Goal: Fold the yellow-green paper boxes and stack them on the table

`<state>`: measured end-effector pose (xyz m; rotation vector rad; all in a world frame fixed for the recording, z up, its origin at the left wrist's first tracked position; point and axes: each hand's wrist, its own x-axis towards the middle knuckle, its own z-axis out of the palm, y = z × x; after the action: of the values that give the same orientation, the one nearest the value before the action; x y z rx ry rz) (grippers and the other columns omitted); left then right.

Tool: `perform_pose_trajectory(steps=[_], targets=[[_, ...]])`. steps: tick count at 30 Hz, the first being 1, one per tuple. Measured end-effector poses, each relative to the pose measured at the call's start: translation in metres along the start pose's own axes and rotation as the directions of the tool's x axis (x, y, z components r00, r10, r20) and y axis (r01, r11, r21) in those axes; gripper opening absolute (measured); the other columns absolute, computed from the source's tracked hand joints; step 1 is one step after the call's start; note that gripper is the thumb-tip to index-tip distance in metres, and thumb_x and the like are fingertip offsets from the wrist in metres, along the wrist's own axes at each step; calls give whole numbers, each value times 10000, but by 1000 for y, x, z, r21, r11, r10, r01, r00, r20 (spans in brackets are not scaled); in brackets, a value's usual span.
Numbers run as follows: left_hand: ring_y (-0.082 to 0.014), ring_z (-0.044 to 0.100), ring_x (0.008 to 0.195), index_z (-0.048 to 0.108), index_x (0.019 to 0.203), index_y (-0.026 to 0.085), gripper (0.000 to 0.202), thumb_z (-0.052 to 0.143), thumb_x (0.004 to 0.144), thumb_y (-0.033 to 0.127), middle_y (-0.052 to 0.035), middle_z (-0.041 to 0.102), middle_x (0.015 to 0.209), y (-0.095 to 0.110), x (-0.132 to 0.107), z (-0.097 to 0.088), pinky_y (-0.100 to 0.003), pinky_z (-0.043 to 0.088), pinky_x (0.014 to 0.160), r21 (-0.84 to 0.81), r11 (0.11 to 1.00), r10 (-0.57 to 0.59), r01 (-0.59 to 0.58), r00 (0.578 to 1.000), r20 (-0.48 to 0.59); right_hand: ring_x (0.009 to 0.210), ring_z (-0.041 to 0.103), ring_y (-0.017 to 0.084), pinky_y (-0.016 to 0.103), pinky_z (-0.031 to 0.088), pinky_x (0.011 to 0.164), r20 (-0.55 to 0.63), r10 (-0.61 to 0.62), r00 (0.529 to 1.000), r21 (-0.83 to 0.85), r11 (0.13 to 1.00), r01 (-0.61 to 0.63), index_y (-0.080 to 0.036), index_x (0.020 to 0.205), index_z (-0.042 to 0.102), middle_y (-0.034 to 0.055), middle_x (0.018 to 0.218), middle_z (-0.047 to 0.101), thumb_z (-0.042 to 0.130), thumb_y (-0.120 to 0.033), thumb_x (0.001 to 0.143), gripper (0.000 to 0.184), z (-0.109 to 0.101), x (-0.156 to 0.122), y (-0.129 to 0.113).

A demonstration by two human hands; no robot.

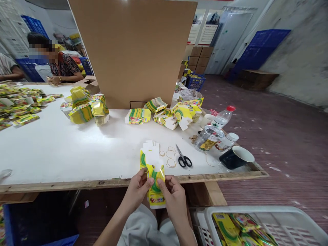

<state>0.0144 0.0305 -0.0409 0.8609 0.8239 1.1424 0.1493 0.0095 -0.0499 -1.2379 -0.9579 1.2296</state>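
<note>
A flat yellow and green printed carton (156, 191) is held upright between my two hands, just over the table's front edge. My left hand (140, 184) pinches its left side, with the thumb on the printed face. On the right side, my right hand (173, 189) grips it the same way, thumb in front and fingers behind. Beyond it on the table lies another flat carton (151, 152) with its white flaps showing. Black-handled scissors (183, 159) rest to the right, beside several loose rubber bands (170, 159).
Bundles of cartons (84, 107) and loose cartons (174, 114) line the cardboard partition (133, 54). A dark mug (235, 157), a clear jar (208, 138) and a bottle (222, 118) stand at the right edge. A white basket (256, 209) holds packs. Across the table sits a co-worker (65, 66).
</note>
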Motion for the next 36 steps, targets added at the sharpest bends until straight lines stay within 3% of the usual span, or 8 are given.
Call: perform_pose_trajectory(steps=[7,18,22,24,26,29,32,36], targets=[[-257,699,890,715,1085,177,339,736,788,339,-102,767,1009,7,-6,-4,-333,539,822,93,996,10,-14,999,40,688,634,196,287,540,624,5,-137,991,-172,976,136,-209,1020,624,61,871,717,676,-416,831,286,-4,-1,-2],[-252,690,766,746,932,148,313,768,742,395,-98,770,859,2,-2,-2,-320,538,717,67,998,-7,7,1000,0,843,691,220,312,569,740,61,-162,985,-81,983,167,-232,1150,567,84,996,716,624,-365,894,294,-5,-7,5],[-250,701,856,588,1240,245,489,750,786,328,-91,750,997,10,-9,-1,-333,547,786,50,998,35,-35,999,-6,857,689,212,323,566,775,72,-174,982,-80,981,179,-245,1311,481,77,1009,702,624,-354,901,448,-9,-6,4],[-248,700,875,435,1376,310,646,736,804,294,-91,728,1054,16,-15,-3,-339,552,787,48,998,46,-47,998,34,891,686,212,327,561,794,129,-160,979,-52,984,168,-265,1370,430,71,1036,687,623,-355,907,509,-12,-7,0],[-242,695,857,408,1393,307,661,727,815,290,-96,708,1068,22,-19,-6,-328,556,743,66,998,9,-16,995,99,934,676,211,333,549,825,221,-129,967,-2,991,133,-289,1388,409,65,1076,674,617,-358,915,521,-16,-8,-7],[-204,676,801,526,1257,244,503,743,804,287,-65,699,970,25,-23,-9,-281,539,681,65,997,-57,45,978,201,929,655,202,317,527,823,339,-83,937,30,997,78,-288,1311,462,47,1044,671,612,-364,922,424,-22,-9,-20],[-162,658,783,573,1065,220,358,779,772,228,-15,691,864,23,-24,-7,-248,512,703,-8,998,-63,69,957,282,733,595,153,235,479,662,358,-76,930,-57,993,103,-244,1038,575,-5,813,617,608,-372,925,174,-29,-6,-31],[-156,663,790,546,1047,242,372,785,766,195,-4,695,869,21,-26,-4,-245,498,715,-62,993,-78,104,942,327,633,488,125,210,403,581,285,-159,945,-176,961,215,-202,765,582,-26,695,522,610,-377,917,234,-32,0,-32]])
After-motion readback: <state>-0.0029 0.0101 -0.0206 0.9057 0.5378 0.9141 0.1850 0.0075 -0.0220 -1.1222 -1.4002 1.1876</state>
